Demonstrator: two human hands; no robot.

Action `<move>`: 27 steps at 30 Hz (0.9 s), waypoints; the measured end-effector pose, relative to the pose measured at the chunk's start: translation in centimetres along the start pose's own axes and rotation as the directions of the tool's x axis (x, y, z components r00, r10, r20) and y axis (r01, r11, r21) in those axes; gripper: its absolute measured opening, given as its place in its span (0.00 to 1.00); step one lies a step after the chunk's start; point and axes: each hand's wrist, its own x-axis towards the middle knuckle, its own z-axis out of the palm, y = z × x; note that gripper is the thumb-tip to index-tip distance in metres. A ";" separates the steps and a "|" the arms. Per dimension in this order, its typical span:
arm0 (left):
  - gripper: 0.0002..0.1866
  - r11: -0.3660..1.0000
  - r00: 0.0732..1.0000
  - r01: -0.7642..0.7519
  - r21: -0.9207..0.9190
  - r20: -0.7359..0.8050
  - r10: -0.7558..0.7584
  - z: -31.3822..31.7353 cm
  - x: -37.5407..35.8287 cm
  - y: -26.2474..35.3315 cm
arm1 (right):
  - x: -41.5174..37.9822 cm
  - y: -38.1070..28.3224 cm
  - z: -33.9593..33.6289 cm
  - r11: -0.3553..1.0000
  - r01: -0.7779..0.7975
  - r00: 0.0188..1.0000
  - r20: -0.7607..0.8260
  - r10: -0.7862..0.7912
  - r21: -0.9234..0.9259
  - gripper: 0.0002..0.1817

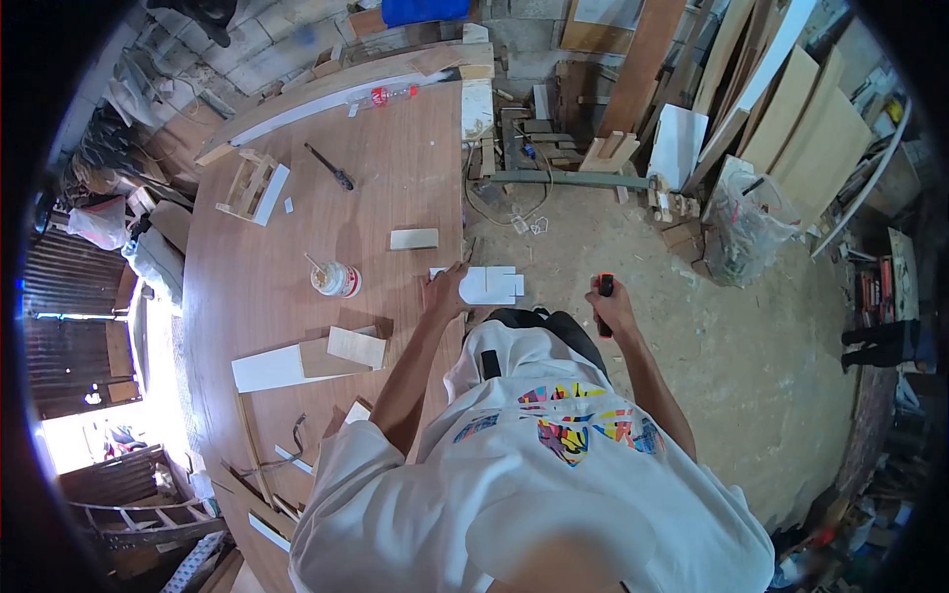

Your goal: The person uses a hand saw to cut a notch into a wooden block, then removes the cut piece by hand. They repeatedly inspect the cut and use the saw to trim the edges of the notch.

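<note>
My left hand (447, 289) is closed on the left end of a white board (489, 286). The board has thin dark lines across it and a notched right end, and it juts out past the table's right edge. Over the floor to the right, my right hand (615, 302) is wrapped round an orange-and-black hand tool (605, 286), whose kind I cannot make out. A small pale wood block (413, 239) lies on the table above my left hand. Farther left stands an open tub (336, 280) with a stick in it.
On the brown table (395, 148) are a screwdriver-like tool (329, 167), a small wooden frame (253, 188), a plastic bottle (382, 96) and white-faced boards (272, 369). Planks (643, 69) lean on the back wall. A clear plastic bag (748, 222) stands on the floor at right.
</note>
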 end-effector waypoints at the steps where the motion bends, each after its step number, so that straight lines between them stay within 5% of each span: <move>1: 0.51 1.000 1.000 -0.005 0.000 0.007 0.005 0.9 0.5 -1.0 | -0.4 -0.2 -0.3 1.000 0.012 0.999 -0.037 -0.012 -0.012 0.15; 9: 0.46 0.998 0.997 -0.055 0.040 -0.046 0.057 6.1 1.7 -6.0 | -3.3 0.2 -1.5 0.990 0.095 0.995 -0.044 -0.091 0.107 0.13; 13: 0.43 0.988 0.999 -0.029 0.151 0.050 0.022 2.9 0.2 -3.6 | -6.4 -3.4 0.2 0.996 0.047 0.999 -0.005 -0.047 0.075 0.13; 16: 0.37 0.997 1.000 0.002 0.073 -0.016 0.000 2.5 -0.4 -2.8 | -8.3 -5.4 2.3 0.971 0.183 0.981 -0.032 -0.189 -0.152 0.13; 18: 0.29 0.991 0.963 -0.027 0.130 -0.262 0.061 3.5 0.2 -3.1 | -9.6 -6.6 3.7 0.965 0.226 0.972 -0.036 -0.233 -0.135 0.13; 22: 0.22 0.995 0.959 -0.082 0.059 -0.268 0.096 6.5 2.2 -5.6 | -11.7 -7.7 6.4 0.943 0.333 0.942 0.026 -0.333 0.020 0.11; 24: 0.20 0.924 0.900 -0.259 -0.281 -0.417 0.125 7.5 2.7 -5.6 | -12.8 -8.4 7.8 0.916 0.402 0.915 0.043 -0.402 0.010 0.10; 25: 0.19 0.950 0.838 -0.261 -0.170 -0.528 0.136 7.7 2.8 -5.3 | -13.3 -8.4 8.4 0.929 0.363 0.927 0.070 -0.367 0.065 0.10; 27: 0.19 0.971 0.848 -0.216 -0.108 -0.514 0.131 7.2 2.0 -4.5 | -14.3 -8.0 9.8 0.932 0.350 0.927 0.109 -0.359 0.097 0.11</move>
